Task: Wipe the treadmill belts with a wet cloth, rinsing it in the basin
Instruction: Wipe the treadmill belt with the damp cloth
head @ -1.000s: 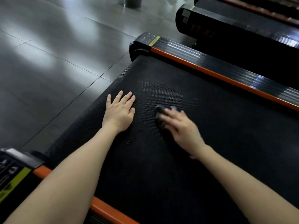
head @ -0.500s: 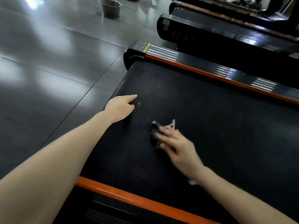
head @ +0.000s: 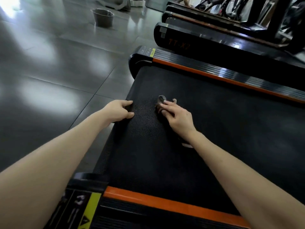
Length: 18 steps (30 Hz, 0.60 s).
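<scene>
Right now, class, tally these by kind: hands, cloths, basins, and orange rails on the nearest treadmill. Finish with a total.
Hands: 2 (left hand, right hand)
Cloths: 1 (cloth)
Basins: 1 (basin)
Orange rails: 2 (far rail, near rail)
Total: 6

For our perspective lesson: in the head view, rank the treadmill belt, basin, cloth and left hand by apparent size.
1. treadmill belt
2. left hand and basin look about alike; the basin is farther away, so no ranking.
3. cloth, partly hidden under the right hand
</scene>
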### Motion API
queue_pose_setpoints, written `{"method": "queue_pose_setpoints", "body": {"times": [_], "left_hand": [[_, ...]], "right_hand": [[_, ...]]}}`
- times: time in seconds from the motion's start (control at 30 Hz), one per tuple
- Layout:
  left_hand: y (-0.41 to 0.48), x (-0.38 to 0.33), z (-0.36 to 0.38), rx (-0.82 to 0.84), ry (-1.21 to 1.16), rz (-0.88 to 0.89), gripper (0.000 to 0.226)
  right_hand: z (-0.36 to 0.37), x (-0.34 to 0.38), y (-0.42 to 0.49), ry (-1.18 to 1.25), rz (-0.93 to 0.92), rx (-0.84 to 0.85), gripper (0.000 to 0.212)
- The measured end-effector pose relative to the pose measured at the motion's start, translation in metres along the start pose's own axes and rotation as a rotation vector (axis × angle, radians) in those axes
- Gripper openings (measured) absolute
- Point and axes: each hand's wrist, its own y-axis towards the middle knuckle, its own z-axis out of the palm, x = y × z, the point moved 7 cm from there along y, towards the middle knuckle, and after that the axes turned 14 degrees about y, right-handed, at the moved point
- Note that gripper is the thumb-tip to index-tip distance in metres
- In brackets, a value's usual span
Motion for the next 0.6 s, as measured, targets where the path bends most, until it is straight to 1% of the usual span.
{"method": "queue_pose_setpoints", "body": {"times": [0.03,0.13,0.2,0.23,0.27,0.3,0.33,0.4,0.43,0.5,0.53,0.6], "left_hand": [[-0.002,0.000,0.000,-0.002,-0.010,0.008,0.058],[-0.006,-0.003,-0.001,-0.003,-0.025,0.054,0.057],[-0.008,0.000,0.000,-0.004,-0.027,0.062,0.055],[-0.008,0.002,0.001,-0.004,-0.022,0.057,0.053],[-0.009,0.005,0.001,0.004,-0.024,0.049,0.051],[-0.009,0.009,0.003,0.018,-0.040,0.038,0.049],[-0.010,0.014,0.004,0.036,-0.071,0.023,0.047],[-0.013,0.021,0.007,0.081,-0.163,-0.007,0.045],[-0.014,0.024,0.008,0.100,-0.212,-0.025,0.043],[-0.019,0.029,0.008,0.109,-0.332,-0.072,0.042],[-0.022,0.030,0.007,0.099,-0.397,-0.093,0.041],[-0.024,0.031,0.007,0.071,-0.489,-0.126,0.029]], "right_hand": [[0.006,0.014,-0.023,0.031,-0.060,0.064,0.032],[0.028,0.055,-0.101,0.120,-0.272,0.329,0.034],[0.028,0.064,-0.118,0.156,-0.378,0.437,0.034],[0.024,0.061,-0.110,0.147,-0.393,0.456,0.033],[0.023,0.056,-0.095,0.118,-0.374,0.445,0.033],[0.023,0.049,-0.073,0.082,-0.321,0.390,0.034],[0.022,0.041,-0.048,0.062,-0.233,0.290,0.033],[0.019,0.027,-0.008,0.008,0.003,0.072,0.031],[0.020,0.024,0.002,-0.030,0.079,0.007,0.031],[0.027,0.029,0.000,-0.054,0.099,-0.007,0.031],[0.031,0.037,-0.009,-0.026,0.068,0.027,0.031],[0.044,0.057,-0.038,0.051,-0.052,0.170,0.032]]}}
